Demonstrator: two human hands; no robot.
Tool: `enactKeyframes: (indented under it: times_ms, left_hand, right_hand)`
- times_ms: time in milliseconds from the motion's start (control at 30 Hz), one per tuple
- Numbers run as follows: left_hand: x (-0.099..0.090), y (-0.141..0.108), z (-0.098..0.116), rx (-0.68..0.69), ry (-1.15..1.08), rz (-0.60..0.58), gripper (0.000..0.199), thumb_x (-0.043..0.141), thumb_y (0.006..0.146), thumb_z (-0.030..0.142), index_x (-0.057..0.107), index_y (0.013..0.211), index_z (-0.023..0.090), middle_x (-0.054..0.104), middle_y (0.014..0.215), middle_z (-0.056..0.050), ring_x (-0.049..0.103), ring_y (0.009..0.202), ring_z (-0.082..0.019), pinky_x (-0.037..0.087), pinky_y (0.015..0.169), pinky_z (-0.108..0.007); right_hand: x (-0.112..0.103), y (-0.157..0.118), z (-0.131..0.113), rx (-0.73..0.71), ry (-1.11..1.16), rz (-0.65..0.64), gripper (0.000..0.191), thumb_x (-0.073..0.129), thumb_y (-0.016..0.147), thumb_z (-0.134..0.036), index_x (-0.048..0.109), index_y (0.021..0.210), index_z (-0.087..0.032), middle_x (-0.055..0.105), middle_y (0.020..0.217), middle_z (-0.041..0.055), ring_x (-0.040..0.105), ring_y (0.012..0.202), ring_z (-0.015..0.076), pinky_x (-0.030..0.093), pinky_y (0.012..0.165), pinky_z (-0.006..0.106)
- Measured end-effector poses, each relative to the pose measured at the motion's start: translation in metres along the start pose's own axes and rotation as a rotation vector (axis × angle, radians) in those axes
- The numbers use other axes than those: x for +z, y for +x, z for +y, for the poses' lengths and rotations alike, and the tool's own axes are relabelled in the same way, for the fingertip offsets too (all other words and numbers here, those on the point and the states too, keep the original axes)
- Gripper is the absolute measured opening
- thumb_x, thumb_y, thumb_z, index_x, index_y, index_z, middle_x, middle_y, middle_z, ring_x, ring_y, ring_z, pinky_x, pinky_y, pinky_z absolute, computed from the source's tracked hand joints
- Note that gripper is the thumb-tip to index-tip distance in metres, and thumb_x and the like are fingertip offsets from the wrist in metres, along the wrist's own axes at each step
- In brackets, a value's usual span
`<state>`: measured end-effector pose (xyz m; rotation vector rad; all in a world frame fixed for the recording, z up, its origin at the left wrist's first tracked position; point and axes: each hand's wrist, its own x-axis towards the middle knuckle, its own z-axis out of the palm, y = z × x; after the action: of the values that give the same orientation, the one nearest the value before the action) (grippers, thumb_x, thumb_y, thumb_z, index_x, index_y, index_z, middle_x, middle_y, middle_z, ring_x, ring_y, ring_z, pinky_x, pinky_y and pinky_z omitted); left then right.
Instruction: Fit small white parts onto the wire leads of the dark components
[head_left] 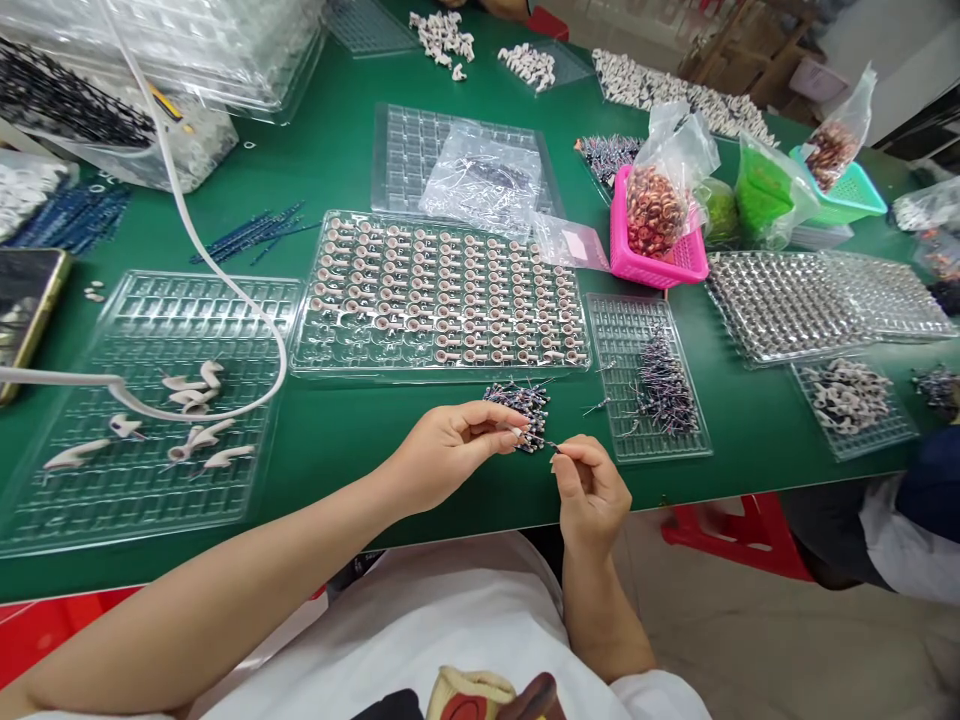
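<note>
Wired bit (pixel 541 441) is pinched pretty snug by both left hand (pixel 441 452) and right hand (pixel 594 492), toward the green table's (pixel 337 435) near edge. Similar bits (pixel 529 402) are heaped just behind, with a mostly loaded clear tray (pixel 360 350) parked beyond.

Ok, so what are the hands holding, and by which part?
Apparently one thin wired component, pinched at opposite ends: the left hand's fingertips near a pale end, the right hand's at a dark end. Finer detail is too small to tell.
</note>
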<state>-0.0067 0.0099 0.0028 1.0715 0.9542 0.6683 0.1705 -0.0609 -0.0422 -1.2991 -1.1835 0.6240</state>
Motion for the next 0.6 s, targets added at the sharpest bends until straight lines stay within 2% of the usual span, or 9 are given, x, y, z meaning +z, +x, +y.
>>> enactKeyframes:
  times_ms: [600]
  left_hand:
    - [-0.0001,0.0015,-0.0031,0.051,0.044,0.01,0.019,0.072,0.08,0.027,0.073,0.097,0.018,0.076,0.096,-0.004,0.07,0.083,-0.016,0.059,0.079,-0.028]
  right_hand:
    - [-0.0005,-0.0011,0.0019,0.078,-0.03,-0.039,0.005,0.065,0.087,-0.019,0.069,0.089,-0.021,0.062,0.081,0.0005,0.057,0.065,0.0115,0.044,0.053,0.023]
